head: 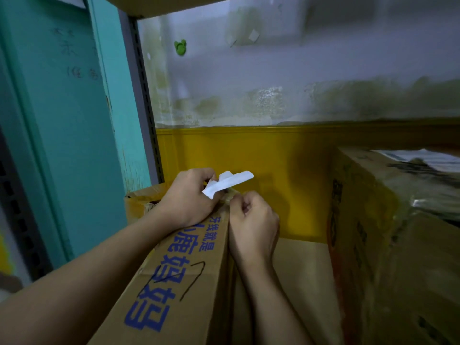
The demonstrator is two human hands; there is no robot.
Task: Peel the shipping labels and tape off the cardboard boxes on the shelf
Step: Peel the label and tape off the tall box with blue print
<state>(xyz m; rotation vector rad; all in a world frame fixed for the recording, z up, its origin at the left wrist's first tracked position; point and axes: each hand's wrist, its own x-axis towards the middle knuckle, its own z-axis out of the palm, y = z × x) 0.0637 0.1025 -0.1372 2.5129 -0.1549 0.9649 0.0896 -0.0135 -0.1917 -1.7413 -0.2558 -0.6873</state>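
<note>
A cardboard box (179, 282) with blue printed characters stands on the shelf in front of me. My left hand (189, 195) rests on its far top corner and holds a peeled white label strip (231, 181) between its fingers. My right hand (254, 222) is curled at the same corner, its fingertips pinching a bit of clear tape (230, 197) on the box edge. A second taped cardboard box (388, 245) stands to the right, with a printed label (420, 156) on its top.
A yellow panel (273, 175) backs the shelf below a stained white wall. The grey slotted shelf post (144, 95) and a teal door frame (62, 120) rise on the left. A flat cardboard sheet (298, 270) lies between the two boxes.
</note>
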